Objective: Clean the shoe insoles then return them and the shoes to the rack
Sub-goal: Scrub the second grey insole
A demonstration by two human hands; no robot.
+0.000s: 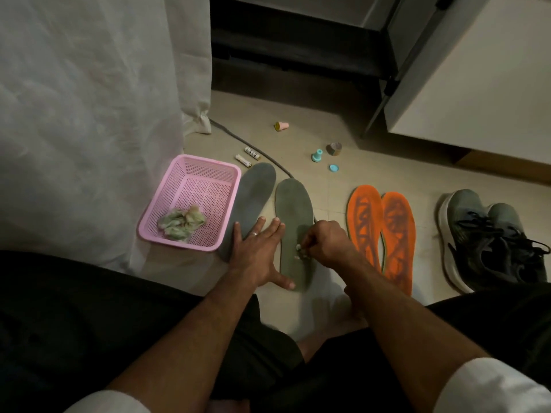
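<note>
left hand [256, 257] flat, fingers spread, pressing grey insole [293, 231]; right hand [325, 244] fingers curled, pinching small white scrap [299, 248].

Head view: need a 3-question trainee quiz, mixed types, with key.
1. True or false: the left hand lies flat with fingers spread, steadying the grey insole that the right hand is cleaning.
2. What lies in the pink basket? A) batteries B) a crumpled wipe C) an insole
3. Fill in: between the grey insoles and the dark shoes lie two ___ insoles.

Key: 1 true. 2 B; the batteries lie on the floor beyond the basket. 3 orange.
</note>
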